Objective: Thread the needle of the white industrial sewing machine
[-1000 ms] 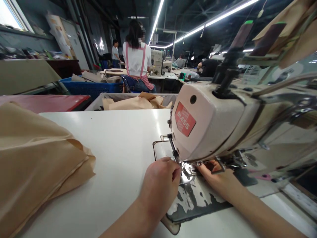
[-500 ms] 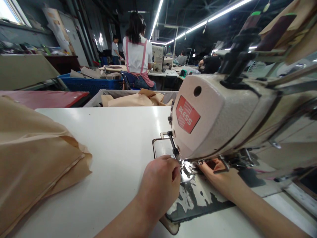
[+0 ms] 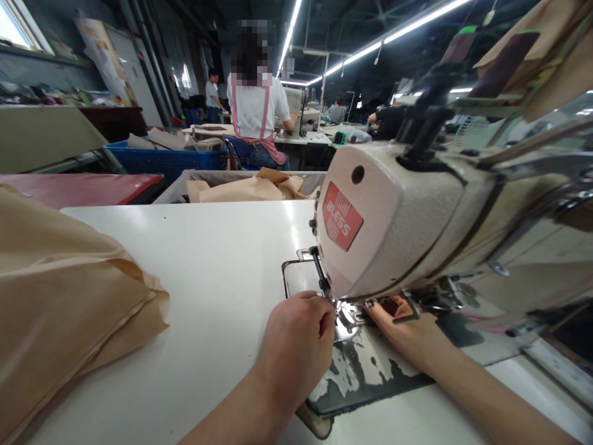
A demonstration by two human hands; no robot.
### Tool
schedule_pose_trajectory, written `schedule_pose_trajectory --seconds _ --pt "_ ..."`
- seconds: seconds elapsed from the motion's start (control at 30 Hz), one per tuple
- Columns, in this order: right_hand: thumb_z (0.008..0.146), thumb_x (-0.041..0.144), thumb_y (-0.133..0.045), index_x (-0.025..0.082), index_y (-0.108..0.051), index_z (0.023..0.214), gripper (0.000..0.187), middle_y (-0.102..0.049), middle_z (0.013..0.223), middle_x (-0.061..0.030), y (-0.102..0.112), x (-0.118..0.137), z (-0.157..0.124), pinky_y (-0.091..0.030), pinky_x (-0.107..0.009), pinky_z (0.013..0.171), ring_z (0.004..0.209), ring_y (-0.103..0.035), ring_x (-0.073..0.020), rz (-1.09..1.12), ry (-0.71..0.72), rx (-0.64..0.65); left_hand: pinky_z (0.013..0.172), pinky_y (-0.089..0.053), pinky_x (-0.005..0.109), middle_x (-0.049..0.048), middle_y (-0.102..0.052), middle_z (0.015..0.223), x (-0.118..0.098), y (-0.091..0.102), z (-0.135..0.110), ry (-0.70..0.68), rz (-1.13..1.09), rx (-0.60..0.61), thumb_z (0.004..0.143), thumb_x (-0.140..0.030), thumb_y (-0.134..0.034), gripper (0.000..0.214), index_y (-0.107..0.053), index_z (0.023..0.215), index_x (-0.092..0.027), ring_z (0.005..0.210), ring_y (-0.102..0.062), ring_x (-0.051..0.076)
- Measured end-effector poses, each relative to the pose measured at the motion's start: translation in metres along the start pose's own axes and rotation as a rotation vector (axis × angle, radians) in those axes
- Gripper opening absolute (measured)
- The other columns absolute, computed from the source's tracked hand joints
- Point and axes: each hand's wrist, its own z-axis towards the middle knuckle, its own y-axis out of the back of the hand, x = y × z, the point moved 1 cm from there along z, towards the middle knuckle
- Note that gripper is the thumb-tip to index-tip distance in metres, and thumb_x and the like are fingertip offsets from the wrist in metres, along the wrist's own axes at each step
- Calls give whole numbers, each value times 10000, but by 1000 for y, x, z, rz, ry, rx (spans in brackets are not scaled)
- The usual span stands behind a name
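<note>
A cream sewing machine (image 3: 389, 210) with a red label stands over its worn, paint-chipped bed (image 3: 370, 371). My left hand (image 3: 299, 337) is closed just left of the needle area, its fingertips pressed together beside the shiny needle plate (image 3: 345, 332). Whatever it pinches is hidden behind the knuckles. On the other side, my right hand (image 3: 405, 327) reaches beneath the machine head with its fingers curled together. The machine partly covers those fingertips, and I cannot make out what is in them. No cloth shows under the presser foot.
Tan fabric (image 3: 78, 296) lies piled at the left on the white table (image 3: 217, 266). Past the far edge stand a grey bin (image 3: 173, 188) of tan cloth and a blue basket (image 3: 162, 157). A person in a pink apron (image 3: 259, 111) sits beyond, back turned.
Both hands keep nearly the same place and grip at the needle area. The view has shifted slightly, so the machine appears a little further left. The aproned person's arm now extends forward.
</note>
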Motion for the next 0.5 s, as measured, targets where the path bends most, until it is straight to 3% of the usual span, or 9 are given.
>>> schedule_pose_trajectory --seconds 0.27,0.43,0.5 --pt "800 328 -451 224 -561 550 293 -466 425 -3 1 4 -1 -382 -295 456 415 -455 -172 30 7 -33 551 -309 210 -34 -514 554 0 -1 2 -9 28 10 790 -118 -548 185 -649 659 -202 534 -458 90" --pt "779 331 -513 234 -552 533 268 -499 447 -5 7 8 0 -428 -295 490 471 -519 -193 137 -27 -51 543 -326 210 -22 -542 585 0 0 0 -28 -3 -2 807 -118 -536 192 -644 671 -199 548 -484 99" --pt "767 356 -558 229 -581 578 228 -556 505 -13 11 11 -3 -466 -302 536 539 -570 -210 192 -47 -65 558 -352 210 -10 -567 637 1 -1 -3 -93 -39 -34 820 -120 -523 179 -640 705 -192 583 -512 106"
